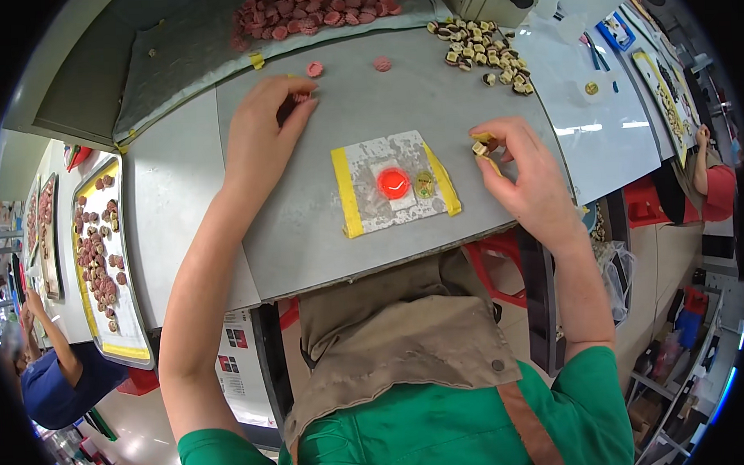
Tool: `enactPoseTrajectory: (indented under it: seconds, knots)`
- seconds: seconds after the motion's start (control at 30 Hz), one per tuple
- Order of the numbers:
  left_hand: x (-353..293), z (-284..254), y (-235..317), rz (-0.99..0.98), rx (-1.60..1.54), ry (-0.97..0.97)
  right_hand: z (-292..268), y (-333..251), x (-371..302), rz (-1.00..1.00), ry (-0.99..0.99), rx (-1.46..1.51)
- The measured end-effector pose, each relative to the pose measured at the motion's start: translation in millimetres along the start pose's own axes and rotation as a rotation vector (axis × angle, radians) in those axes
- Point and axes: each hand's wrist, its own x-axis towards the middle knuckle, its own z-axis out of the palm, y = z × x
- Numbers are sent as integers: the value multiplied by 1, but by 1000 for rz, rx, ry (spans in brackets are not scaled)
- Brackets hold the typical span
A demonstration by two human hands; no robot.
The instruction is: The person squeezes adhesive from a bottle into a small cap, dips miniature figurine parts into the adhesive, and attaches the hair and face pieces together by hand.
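My left hand point(270, 125) is over the left part of the grey worktop, thumb and fingers closed round a small pink scalloped piece point(301, 96). Just beyond its fingertips lies a pink piece point(315, 69), and another pink piece point(382, 64) rests farther right. On the right, my right hand point(527, 165) pinches a small cream-and-dark block point(480, 148); yellow covers show on its fingertips. Between the hands, a speckled grey plate point(377, 150) is edged with yellow tape. A glowing red round spot point(393, 183) sits at its middle, beside a small greenish-gold disc point(424, 185).
A heap of pink pieces point(315, 9) lies on a grey cloth at the back. Cream-and-dark blocks point(484, 52) are piled at the back right. A tray point(137, 323) of pieces stands left. Pliers point(597, 52) lie right. Other people point(70, 382) work at both sides.
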Motion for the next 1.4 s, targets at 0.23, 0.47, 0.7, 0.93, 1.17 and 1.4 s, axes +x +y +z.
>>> enactPoseTrajectory:
  seconds: [0.23, 0.47, 0.7, 0.93, 1.17, 1.4]
  knots:
    - [-28, -9, 23, -163, -107, -42, -5, 10, 11, -168, -182, -186]
    - [-30, -13, 21, -226, -312, 12, 6, -2, 5, -121, -68, -41]
    - [-40, -13, 21, -136, -5, 46, 3, -2, 8, -203, -112, -255]
    - [-70, -24, 57, -511, -604, 74, 18, -36, 6, -267, -136, -53]
    - [-95, -16, 87, -661, -1274, 56, 50, -43, 10, -434, -158, -243]
    - [-96, -11, 85, -786, -1584, 48, 53, -45, 6, -355, -145, -198]
